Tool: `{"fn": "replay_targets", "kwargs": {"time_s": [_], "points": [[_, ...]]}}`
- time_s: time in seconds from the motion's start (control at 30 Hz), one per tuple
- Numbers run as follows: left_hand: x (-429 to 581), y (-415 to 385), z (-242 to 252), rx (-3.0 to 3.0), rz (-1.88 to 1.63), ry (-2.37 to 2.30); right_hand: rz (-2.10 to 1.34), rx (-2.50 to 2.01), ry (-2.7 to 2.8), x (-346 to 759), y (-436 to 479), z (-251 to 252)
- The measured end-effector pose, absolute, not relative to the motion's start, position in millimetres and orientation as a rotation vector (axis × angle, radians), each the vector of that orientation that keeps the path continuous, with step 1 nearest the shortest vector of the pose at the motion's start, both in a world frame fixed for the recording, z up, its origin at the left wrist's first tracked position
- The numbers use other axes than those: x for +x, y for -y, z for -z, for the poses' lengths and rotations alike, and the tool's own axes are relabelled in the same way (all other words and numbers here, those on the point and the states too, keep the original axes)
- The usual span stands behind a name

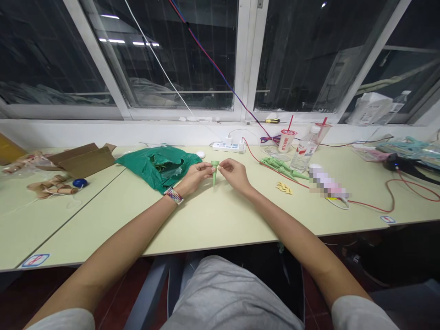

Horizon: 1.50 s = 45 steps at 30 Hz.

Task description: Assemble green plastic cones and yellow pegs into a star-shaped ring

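View: head camera, looking forward and down at a long pale-green table [213, 220] beneath a window [302, 59].

Held item: a green plastic cone spike [215, 173], point down, tip just above the tabletop, upright with a slight tilt.

Left hand [195, 178]: fingers closed around the spike's wide upper end from the left; a woven bracelet [174, 195] sat on the wrist.

Right hand [235, 174]: thumb and fingers pinched together on a small pale piece [220, 167], which touched the top of the spike.

Grip: hands close together, both on the work, the spike between them.

Just left: a crumpled green plastic bag [158, 168], near the left hand.

Farther left: a cardboard box [80, 159], a round blue object [80, 183] and tan pieces [51, 185].

Right: a cluster of green spikes [282, 167], small yellow pieces [284, 187], a red wire [388, 201] and a pixelated, unreadable object [328, 182].

Back: a power strip [228, 146], a plastic cup with a red straw [287, 140] and a water bottle [304, 149], all beyond the hands.

Edges and room: the table's front edge ran below the hands, with open tabletop between it and them; the back of the table met the white wall beneath the window.
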<state>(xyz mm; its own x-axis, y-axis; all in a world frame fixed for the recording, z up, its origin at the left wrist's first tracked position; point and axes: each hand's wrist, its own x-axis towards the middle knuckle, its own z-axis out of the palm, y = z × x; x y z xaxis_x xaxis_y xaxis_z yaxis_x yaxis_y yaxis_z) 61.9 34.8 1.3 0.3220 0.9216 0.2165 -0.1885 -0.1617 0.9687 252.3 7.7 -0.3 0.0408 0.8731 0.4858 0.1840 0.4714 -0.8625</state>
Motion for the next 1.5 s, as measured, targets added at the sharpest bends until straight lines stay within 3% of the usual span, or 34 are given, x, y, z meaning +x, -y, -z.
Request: {"fn": "replay_targets", "kwargs": {"time_s": [0.13, 0.27, 0.83, 1.5], "points": [[60, -40, 3, 1.240, -1.096, -0.679, -0.255, -0.992, 1.745, 260, -1, 2], [57, -43, 7, 1.166, -1.027, -0.665, -0.137, -0.993, 1.849, 266, -2, 5], [57, -31, -8, 1.356, -1.089, -0.667, -1.049, -0.796, 1.443, 260, -9, 3], [63, -31, 0, 1.509, -1.086, -0.708, -0.980, -0.918, 1.562, 266, -23, 16]]}}
